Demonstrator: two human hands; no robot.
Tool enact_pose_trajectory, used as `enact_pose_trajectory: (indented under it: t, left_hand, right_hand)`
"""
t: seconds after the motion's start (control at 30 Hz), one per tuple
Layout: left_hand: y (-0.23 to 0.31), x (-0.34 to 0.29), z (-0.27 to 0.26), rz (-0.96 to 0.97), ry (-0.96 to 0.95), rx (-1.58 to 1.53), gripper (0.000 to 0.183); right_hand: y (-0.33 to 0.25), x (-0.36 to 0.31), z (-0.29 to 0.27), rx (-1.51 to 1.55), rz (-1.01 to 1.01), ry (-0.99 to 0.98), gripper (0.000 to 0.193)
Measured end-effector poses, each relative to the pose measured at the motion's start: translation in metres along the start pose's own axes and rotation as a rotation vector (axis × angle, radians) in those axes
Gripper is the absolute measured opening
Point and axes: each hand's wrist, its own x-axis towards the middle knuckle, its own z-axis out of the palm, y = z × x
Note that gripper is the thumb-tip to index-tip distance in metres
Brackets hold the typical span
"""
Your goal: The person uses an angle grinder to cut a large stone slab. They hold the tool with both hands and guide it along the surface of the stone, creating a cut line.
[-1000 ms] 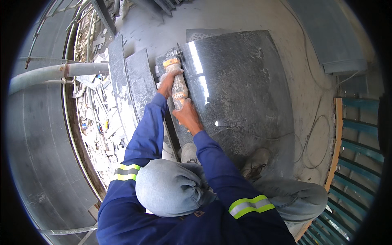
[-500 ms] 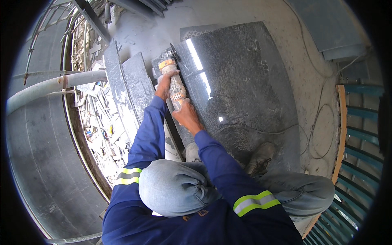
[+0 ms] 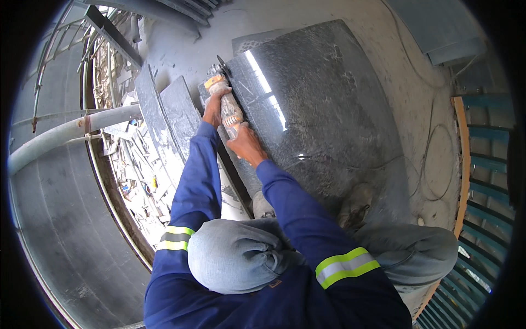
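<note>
A dusty angle grinder point(image 3: 229, 109) with an orange-yellow band near its head lies along the left side of a dark polished stone slab point(image 3: 312, 82). My left hand point(image 3: 215, 105) is wrapped round its body just behind the head. Further back, my right hand point(image 3: 246, 145) grips the rear end of the handle. The thin disc point(image 3: 222, 63) stands on edge at the slab's left margin; whether it is cutting into the stone I cannot tell. A cord runs across the slab toward the right.
Narrow stone strips point(image 3: 178, 104) lean left of the slab, beside a strip of white rubble point(image 3: 139, 170). A grey pipe point(image 3: 71, 130) crosses at the left. Loose cable point(image 3: 438, 159) coils on the dusty floor at right, near a green slatted railing point(image 3: 485, 164). My shoe point(image 3: 353, 205) rests on the slab.
The grinder and both hands have shifted slightly up and left in the picture, while the view itself has tilted a little. Both hands keep their hold on the grinder.
</note>
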Motion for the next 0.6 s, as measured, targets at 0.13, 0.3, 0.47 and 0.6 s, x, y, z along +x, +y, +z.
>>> enact_pose_trajectory:
  t: [0.13, 0.3, 0.47, 0.6]
  left_hand:
    - [-0.009, -0.018, 0.003, 0.059, 0.032, 0.021, 0.031]
    - [-0.016, -0.034, 0.006, 0.034, 0.015, 0.005, 0.032]
    - [-0.017, -0.034, 0.009, 0.017, 0.011, 0.025, 0.032]
    - [-0.014, -0.026, 0.002, 0.015, 0.012, 0.045, 0.034]
  right_hand:
    - [0.004, -0.016, 0.004, 0.021, 0.01, -0.023, 0.057]
    - [0.004, -0.036, -0.004, -0.038, 0.048, -0.05, 0.063]
    - [0.012, -0.033, 0.002, -0.083, 0.03, 0.016, 0.056]
    - [0.007, -0.03, 0.001, -0.103, 0.061, -0.009, 0.054]
